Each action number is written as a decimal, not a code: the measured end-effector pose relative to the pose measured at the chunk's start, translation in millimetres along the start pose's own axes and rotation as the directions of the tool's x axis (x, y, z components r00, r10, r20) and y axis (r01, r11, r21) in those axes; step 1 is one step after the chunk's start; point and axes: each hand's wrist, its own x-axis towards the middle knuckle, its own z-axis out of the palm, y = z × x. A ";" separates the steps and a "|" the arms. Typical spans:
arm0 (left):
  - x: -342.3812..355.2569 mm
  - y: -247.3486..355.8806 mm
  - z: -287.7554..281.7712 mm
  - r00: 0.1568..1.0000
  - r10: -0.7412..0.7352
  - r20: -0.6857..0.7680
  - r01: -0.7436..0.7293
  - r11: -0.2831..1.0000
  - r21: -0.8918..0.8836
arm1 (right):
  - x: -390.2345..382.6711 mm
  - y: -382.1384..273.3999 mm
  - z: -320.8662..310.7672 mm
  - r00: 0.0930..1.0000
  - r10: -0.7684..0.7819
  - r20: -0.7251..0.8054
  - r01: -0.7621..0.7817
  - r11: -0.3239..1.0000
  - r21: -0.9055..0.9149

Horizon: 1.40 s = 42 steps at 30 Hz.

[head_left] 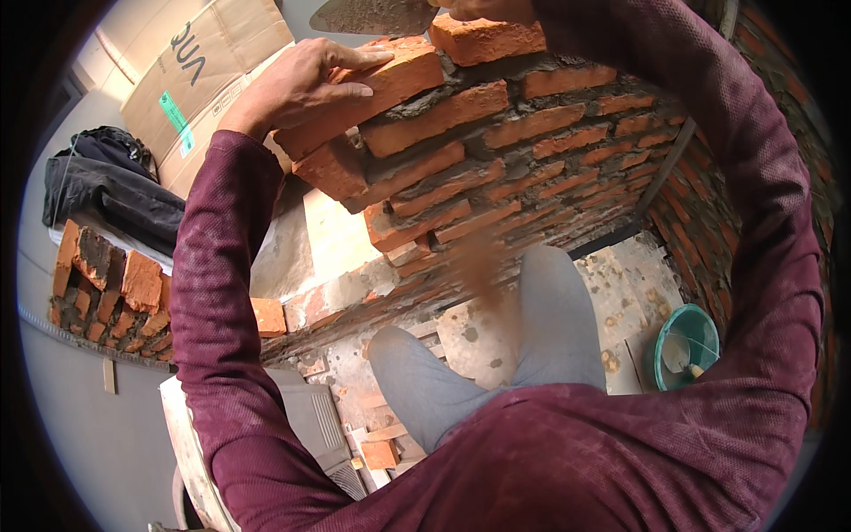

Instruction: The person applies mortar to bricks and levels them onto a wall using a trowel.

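At the near-left end of a rough brick wall [532,137], my left hand [301,84] grips an orange brick [377,96] in the top course. Its fingers lie over the top and its thumb presses the near side; the fingers' far side is hidden. My right hand [487,9], cut off by the upper edge, is closed around a trowel [377,16] whose grey blade has mortar on it. The blade is just beyond the brick. Another brick [487,40] sits farther along the top, below my right hand. Grey mortar fills the joints.
A cardboard box [208,84] and dark clothes [115,191] are at left, above a low brick stack [115,288]. A green bucket [687,348] stands on the floor at right. Brick pieces [381,454] lie below. A brown blur [483,275] shows before my legs.
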 end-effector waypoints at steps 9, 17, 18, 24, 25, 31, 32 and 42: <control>-3.3 7.6 -11.1 0.995 -0.075 0.069 0.073 0.997 0.024 | 5.8 18.0 30.4 0.983 -0.053 -0.177 0.071 0.992 0.101; -2.3 13.9 -2.8 0.998 -0.064 0.014 0.064 0.998 -0.006 | -12.9 -1.7 -11.6 0.923 0.257 -0.286 -0.149 0.924 0.352; -4.1 11.9 -2.9 0.999 -0.050 0.004 0.050 0.999 -0.012 | -7.5 -4.2 -13.0 0.973 0.198 -0.121 -0.144 0.923 0.356; 1.3 11.2 -7.6 0.999 -0.044 0.000 0.044 0.999 0.019 | 2.6 23.3 8.0 0.999 0.007 -0.049 0.003 0.980 0.200; 4.3 14.7 -3.8 0.997 -0.080 0.013 0.080 0.997 0.011 | -5.9 19.2 -2.9 0.995 0.100 0.020 -0.102 0.950 0.295; 16.0 13.6 9.1 0.991 -0.032 -0.133 0.038 0.998 0.040 | -29.0 27.7 -24.4 0.884 0.461 0.078 -0.460 0.826 0.326; 26.1 18.6 15.8 0.967 0.100 -0.235 -0.080 0.992 0.093 | -35.4 33.6 -25.2 0.904 0.419 0.080 -0.416 0.822 0.389; 56.5 40.0 5.2 0.998 0.007 0.059 -0.003 0.998 -0.065 | -50.7 44.4 -13.1 0.948 0.248 0.199 -0.284 0.943 0.176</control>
